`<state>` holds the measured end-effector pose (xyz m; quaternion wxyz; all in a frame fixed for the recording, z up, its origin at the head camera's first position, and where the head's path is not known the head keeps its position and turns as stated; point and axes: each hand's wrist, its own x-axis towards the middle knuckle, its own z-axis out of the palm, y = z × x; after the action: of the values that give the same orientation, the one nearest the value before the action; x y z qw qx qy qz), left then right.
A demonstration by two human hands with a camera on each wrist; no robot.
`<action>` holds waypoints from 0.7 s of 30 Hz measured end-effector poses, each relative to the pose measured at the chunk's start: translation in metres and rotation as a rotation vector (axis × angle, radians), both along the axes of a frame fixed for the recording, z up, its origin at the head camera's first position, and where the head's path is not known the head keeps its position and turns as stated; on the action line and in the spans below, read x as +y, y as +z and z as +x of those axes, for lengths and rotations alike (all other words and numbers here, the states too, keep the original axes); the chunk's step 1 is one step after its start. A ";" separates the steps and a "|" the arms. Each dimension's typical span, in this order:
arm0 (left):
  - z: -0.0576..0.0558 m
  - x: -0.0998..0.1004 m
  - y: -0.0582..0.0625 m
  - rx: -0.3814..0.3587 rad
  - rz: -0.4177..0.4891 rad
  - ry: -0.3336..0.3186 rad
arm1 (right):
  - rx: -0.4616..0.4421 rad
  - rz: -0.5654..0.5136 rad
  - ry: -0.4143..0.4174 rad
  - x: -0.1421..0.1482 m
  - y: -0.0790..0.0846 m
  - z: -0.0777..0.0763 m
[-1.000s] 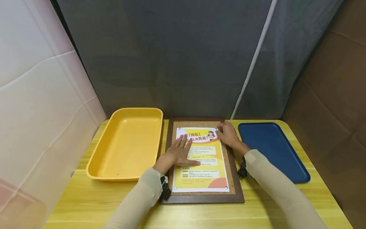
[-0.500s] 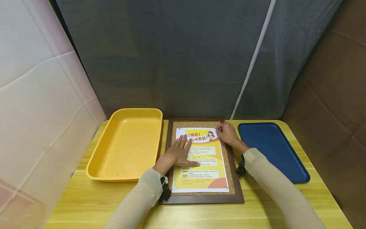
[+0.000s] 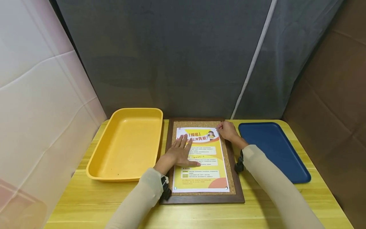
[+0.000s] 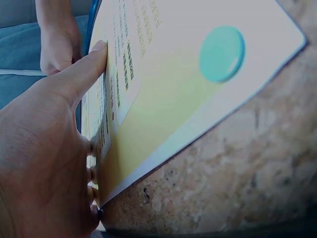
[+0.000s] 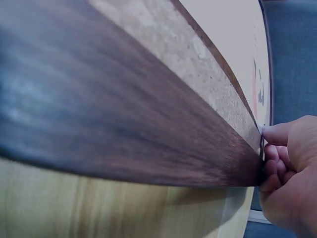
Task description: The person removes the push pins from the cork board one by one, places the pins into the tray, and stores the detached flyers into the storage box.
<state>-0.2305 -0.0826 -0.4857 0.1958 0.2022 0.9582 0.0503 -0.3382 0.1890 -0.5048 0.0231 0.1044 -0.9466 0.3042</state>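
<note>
A printed yellow-and-white poster (image 3: 208, 178) lies on a brown-framed cork board (image 3: 201, 199). My left hand (image 3: 178, 154) rests flat on it with spread fingers, thumb pointing right. At the poster's top right corner, my right hand (image 3: 227, 131) has its thumb and curled fingers together on a small thumbtack, mostly hidden by the fingertips. The right wrist view shows the thumb (image 5: 277, 133) at the paper's edge. A teal round thumbtack (image 4: 222, 53) sits in the poster's bottom left corner, and another tack (image 3: 226, 188) in the bottom right.
Left of the board stands a deep yellow tray (image 3: 125, 178), with a tiny speck inside. A flat blue tray (image 3: 274, 149) lies to the right. Both rest on a wooden table (image 3: 85, 203), with a dark grey cloth (image 3: 171, 63) behind.
My right hand stays at the poster's top right corner, while its wrist and forearm have shifted slightly up and left. The left hand and the board look unmoved.
</note>
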 end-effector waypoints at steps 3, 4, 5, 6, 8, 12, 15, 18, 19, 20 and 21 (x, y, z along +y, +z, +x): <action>0.000 0.000 0.000 0.000 -0.002 0.001 | -0.008 0.008 0.005 0.000 0.002 0.000; 0.000 0.000 0.000 0.000 -0.002 0.003 | -0.010 0.007 0.008 0.000 0.002 -0.001; 0.000 0.000 0.001 0.000 -0.003 0.003 | -0.013 0.007 0.008 -0.001 0.003 -0.001; 0.000 -0.001 0.001 -0.001 -0.002 0.005 | -0.016 0.008 0.009 -0.001 0.003 -0.001; 0.000 -0.001 0.001 0.000 0.001 0.006 | -0.021 0.006 0.010 -0.001 0.004 -0.001; -0.001 -0.001 0.001 0.003 0.006 0.006 | -0.028 0.004 0.011 -0.002 0.005 -0.001; -0.001 0.000 0.000 0.004 0.007 0.007 | -0.026 0.003 0.023 -0.002 0.005 -0.001; -0.001 -0.001 0.001 0.002 0.004 0.012 | -0.026 -0.006 0.045 -0.001 0.003 0.000; -0.001 -0.001 0.001 0.001 0.003 0.013 | -0.027 -0.011 0.052 -0.001 0.002 0.000; -0.001 -0.001 0.001 -0.001 0.002 0.014 | -0.026 -0.016 0.059 0.000 0.002 0.000; -0.001 -0.001 0.002 -0.002 0.001 0.015 | -0.027 -0.023 0.062 0.000 0.001 0.000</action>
<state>-0.2314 -0.0832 -0.4841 0.1961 0.1952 0.9595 0.0526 -0.3379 0.1892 -0.5037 0.0023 0.1292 -0.9397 0.3167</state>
